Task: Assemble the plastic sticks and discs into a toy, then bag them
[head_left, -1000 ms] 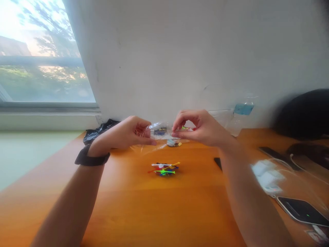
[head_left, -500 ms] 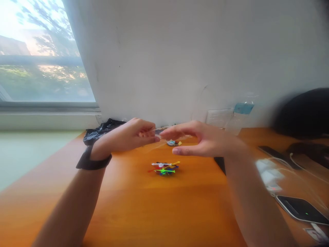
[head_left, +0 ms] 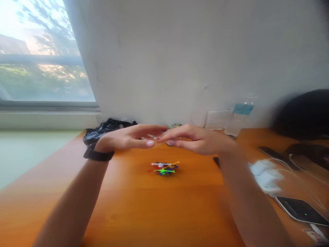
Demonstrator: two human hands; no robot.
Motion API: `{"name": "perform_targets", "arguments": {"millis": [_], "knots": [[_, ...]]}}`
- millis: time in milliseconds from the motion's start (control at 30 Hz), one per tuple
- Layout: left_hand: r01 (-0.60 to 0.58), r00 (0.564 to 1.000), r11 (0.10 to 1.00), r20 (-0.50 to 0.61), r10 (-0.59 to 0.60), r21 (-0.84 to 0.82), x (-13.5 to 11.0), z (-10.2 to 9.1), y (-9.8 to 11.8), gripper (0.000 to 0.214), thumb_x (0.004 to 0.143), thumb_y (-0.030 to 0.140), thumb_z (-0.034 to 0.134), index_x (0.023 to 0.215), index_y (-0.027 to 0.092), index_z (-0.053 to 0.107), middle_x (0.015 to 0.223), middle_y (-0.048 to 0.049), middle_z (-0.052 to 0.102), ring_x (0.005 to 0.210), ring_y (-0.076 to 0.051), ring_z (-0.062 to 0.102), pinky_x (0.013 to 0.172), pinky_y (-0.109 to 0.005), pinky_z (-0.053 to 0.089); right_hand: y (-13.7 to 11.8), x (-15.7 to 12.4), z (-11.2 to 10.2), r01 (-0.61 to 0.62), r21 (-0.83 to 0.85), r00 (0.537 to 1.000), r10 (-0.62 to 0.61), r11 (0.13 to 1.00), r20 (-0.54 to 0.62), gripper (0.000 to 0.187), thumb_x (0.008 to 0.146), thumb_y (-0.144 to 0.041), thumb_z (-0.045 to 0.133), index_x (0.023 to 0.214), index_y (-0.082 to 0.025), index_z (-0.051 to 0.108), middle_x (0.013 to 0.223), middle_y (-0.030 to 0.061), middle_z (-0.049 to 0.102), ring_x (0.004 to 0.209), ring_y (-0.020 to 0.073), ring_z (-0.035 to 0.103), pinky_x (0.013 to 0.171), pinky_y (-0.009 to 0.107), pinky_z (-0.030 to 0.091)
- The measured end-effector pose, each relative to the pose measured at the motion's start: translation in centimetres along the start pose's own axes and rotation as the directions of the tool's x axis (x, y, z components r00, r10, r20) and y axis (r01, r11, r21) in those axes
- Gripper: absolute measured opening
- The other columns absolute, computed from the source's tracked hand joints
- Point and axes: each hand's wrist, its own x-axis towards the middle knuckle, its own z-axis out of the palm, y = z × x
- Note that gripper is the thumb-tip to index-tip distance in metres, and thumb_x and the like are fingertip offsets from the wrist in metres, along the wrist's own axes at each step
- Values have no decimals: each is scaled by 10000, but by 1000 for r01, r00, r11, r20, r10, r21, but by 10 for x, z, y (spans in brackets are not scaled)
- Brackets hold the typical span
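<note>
My left hand (head_left: pixel 128 139), with a dark band on its wrist, and my right hand (head_left: pixel 197 140) hover above the far part of the orange table (head_left: pixel 144 206). Both have their fingers stretched out flat, and the fingertips meet in the middle. I can make out nothing solid in either hand. A small heap of coloured sticks and pieces (head_left: pixel 163 168) lies on the table just in front of the hands. A few small coloured bits (head_left: pixel 176 126) show behind the fingers by the wall.
A black plastic bag (head_left: pixel 108 128) lies at the back left near the window. A water bottle (head_left: pixel 238 120) stands by the wall. White chargers (head_left: pixel 264 175), cables and a phone (head_left: pixel 299 208) lie on the right, with a dark bag (head_left: pixel 305 113) behind them.
A second ago both hands pinched a clear bag of small pieces between them. Both have now uncurled to flat fingers, and the bag no longer shows plainly.
</note>
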Motion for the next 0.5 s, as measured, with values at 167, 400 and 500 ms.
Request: {"name": "perform_targets", "arguments": {"millis": [167,400,500], "knots": [[-2,993,985,116,23,-173,3,-1,-14,940,839,556,784,1631,279,360,1649,-133,439,1509,-372,412,1149,-438,448,-3,-1,3,76,-4,996,-75,997,39,319,1006,-308,648,1303,-312,765,1341,54,738,1356,231,606,1142,357,463],[-58,967,984,235,97,-169,16,11,0,783,857,483,783,1542,239,492,1525,-117,585,1482,-360,444,1203,-466,392,-10,-2,4,31,-24,993,-28,999,111,345,974,-383,702,1301,-292,763,1303,49,754,1274,245,660,1087,338,501],[-61,967,989,237,93,-136,16,13,2,723,882,487,761,1518,242,517,1496,-109,608,1458,-355,470,1196,-462,394,-14,-5,4,1,-54,995,4,999,101,480,889,-432,799,1346,-298,737,1329,48,743,1331,271,626,1107,331,490]]}}
